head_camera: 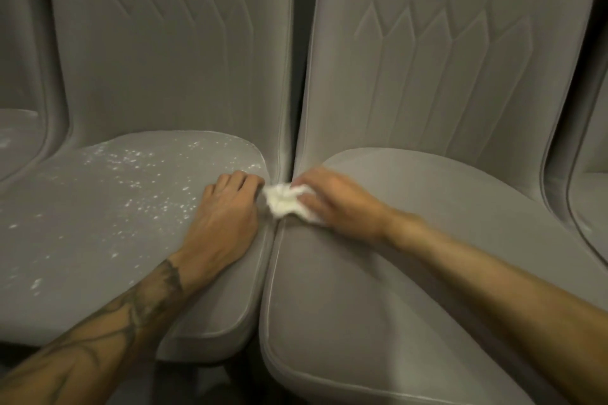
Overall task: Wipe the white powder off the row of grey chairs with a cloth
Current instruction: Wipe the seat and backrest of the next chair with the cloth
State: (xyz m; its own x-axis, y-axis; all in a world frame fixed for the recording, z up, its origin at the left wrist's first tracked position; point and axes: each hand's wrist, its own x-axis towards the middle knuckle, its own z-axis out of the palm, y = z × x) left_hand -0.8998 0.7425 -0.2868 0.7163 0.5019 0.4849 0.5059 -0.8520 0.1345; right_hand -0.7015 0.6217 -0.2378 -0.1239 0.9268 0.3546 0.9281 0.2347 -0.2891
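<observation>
Two grey chairs fill the view side by side. The left chair's seat (98, 240) carries scattered white powder (138, 161) over its back and middle. The right chair's seat (394, 289) looks free of powder. My right hand (335, 200) holds a crumpled white cloth (284, 204) pressed at the gap between the two seats, at the right seat's left edge. My left hand (227, 210) rests on the left seat's right edge, fingers curled down toward the gap, just left of the cloth.
Another grey seat with powder (16, 135) shows at the far left, and part of a further chair (592, 200) at the far right. The right backrest (460, 59) has faint white specks near its top. Dark floor lies below the seat fronts.
</observation>
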